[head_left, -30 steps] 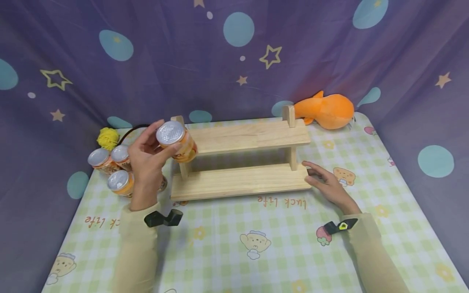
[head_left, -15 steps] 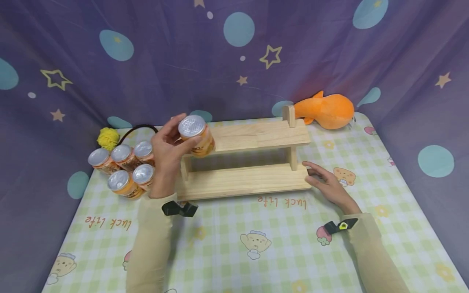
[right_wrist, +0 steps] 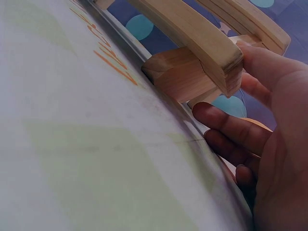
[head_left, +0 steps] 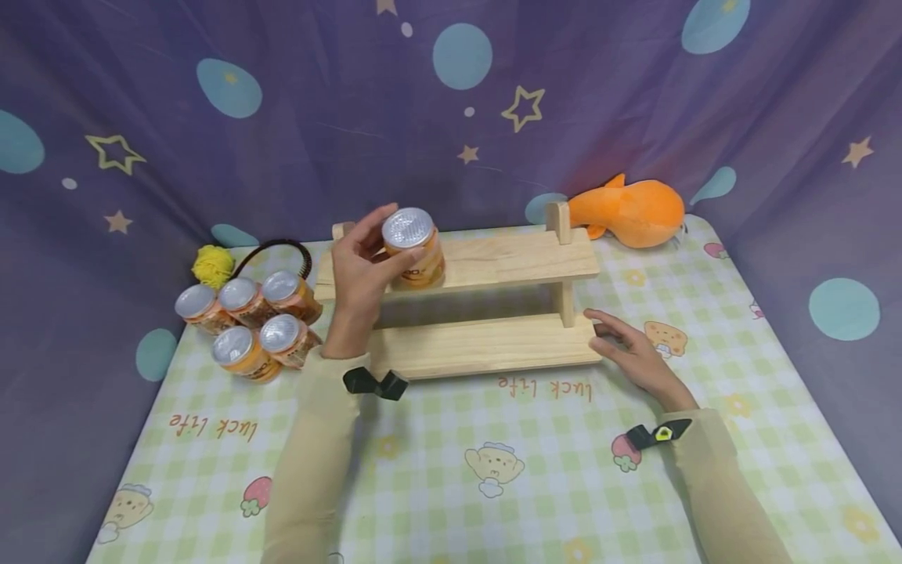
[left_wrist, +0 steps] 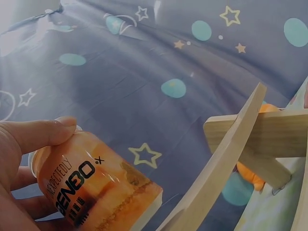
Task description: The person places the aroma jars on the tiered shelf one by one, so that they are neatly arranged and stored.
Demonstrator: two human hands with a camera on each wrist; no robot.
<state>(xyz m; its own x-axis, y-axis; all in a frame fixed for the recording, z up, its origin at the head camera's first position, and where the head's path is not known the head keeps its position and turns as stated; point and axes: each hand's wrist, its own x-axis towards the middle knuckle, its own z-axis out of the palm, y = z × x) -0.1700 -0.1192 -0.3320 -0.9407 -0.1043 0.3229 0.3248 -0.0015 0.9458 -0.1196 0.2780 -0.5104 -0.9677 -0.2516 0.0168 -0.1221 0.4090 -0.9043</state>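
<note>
My left hand point(head_left: 362, 270) grips an orange can point(head_left: 423, 262) with a silver lid, thumb on the near side and fingers behind. In the head view the can overlaps the upper board of a two-tier wooden shelf point(head_left: 507, 258). The left wrist view shows the can point(left_wrist: 103, 180) tilted, with black lettering on its label, apart from the wooden board point(left_wrist: 216, 163). My right hand point(head_left: 637, 360) rests at the right end of the lower board point(head_left: 486, 345), its fingers loosely bent. In the right wrist view, a fingertip point(right_wrist: 248, 53) touches the board's end point(right_wrist: 226, 67).
Several similar cans point(head_left: 243, 354) stand grouped left of the shelf. Behind them lie a yellow yarn ball point(head_left: 213, 266) and a dark curved band point(head_left: 289, 244). An orange plush toy point(head_left: 637, 213) lies at the back right, near a shelf upright point(head_left: 559, 223). A patterned curtain point(head_left: 451, 117) surrounds the table.
My left hand has carried the can rightward from the shelf's left end to over the upper board, uncovering the grouped cans. My right hand stays at the lower board's end.
</note>
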